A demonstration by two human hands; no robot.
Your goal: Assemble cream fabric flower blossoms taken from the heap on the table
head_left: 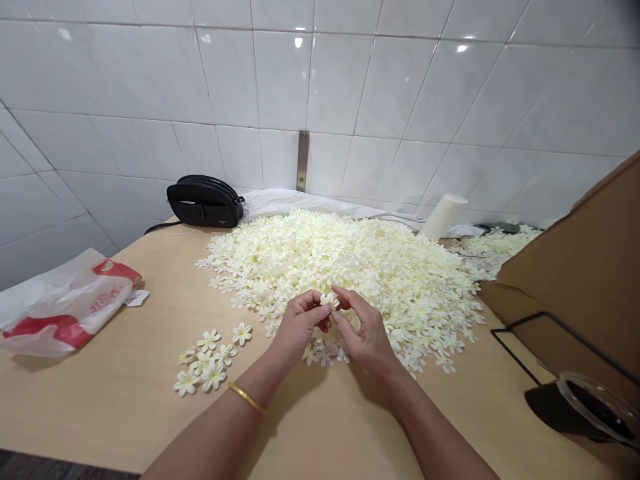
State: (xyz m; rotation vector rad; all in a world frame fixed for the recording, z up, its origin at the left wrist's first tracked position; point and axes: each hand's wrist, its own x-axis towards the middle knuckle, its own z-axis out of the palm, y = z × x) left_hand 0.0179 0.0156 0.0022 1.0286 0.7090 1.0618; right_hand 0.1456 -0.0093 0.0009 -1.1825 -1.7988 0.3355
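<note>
Between my two hands, at the front edge of a large heap of pale yellow-white artificial flowers (340, 253), is one small artificial flower (329, 301). My left hand (303, 323) pinches it from the left with closed fingers. From the other side, the thumb and forefinger of my right hand (365, 330) close on the same flower. Its underside is hidden by my fingers. On the tabletop to the left of my left wrist lies a small group of several loose flowers (214, 376) with yellow centres.
A black bag (205, 201) stands at the back left, and a red and white plastic bag (75, 303) lies at the left. Behind the heap leans a white cylinder (443, 217). At the right are a cardboard box (575, 267), a black metal frame (550, 317) and a dark cup (575, 407).
</note>
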